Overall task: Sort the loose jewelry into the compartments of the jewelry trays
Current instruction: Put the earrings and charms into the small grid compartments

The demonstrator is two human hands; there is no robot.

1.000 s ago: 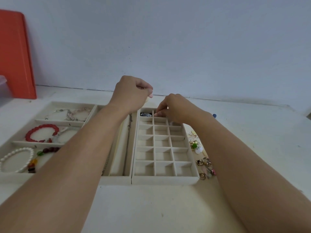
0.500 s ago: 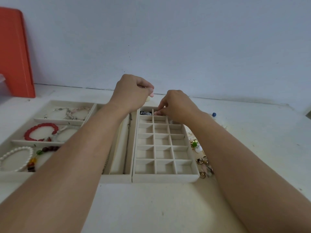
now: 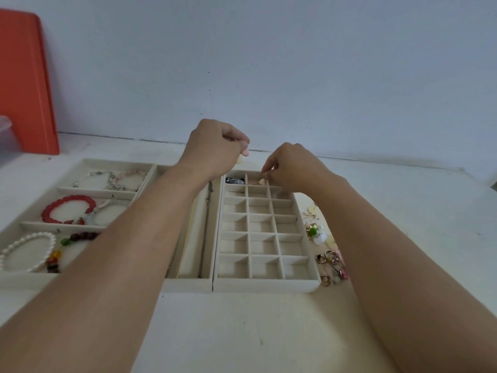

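A cream grid tray (image 3: 265, 285) with many small compartments lies in front of me. My left hand (image 3: 215, 149) hovers above its far left corner, fingers curled, pinching a small cream earring (image 3: 239, 159). My right hand (image 3: 290, 165) is at the tray's far edge, its fingertips over a second cream earring (image 3: 261, 181) in the far middle compartment; whether they still pinch it is unclear. A dark piece (image 3: 234, 180) lies in the far left compartment. Loose rings and earrings (image 3: 329, 261) sit on the table right of the tray.
A narrow long-slot tray (image 3: 188, 285) holds a chain (image 3: 208, 192). A wider tray (image 3: 94, 193) on the left holds a red bracelet (image 3: 68, 208), a pearl bracelet (image 3: 27, 251) and silver bracelets (image 3: 113, 179). An orange board (image 3: 24, 84) leans on the wall.
My right hand has shifted slightly right along the tray's far edge, and the cream earring now shows in the far middle compartment. The left hand has barely moved.
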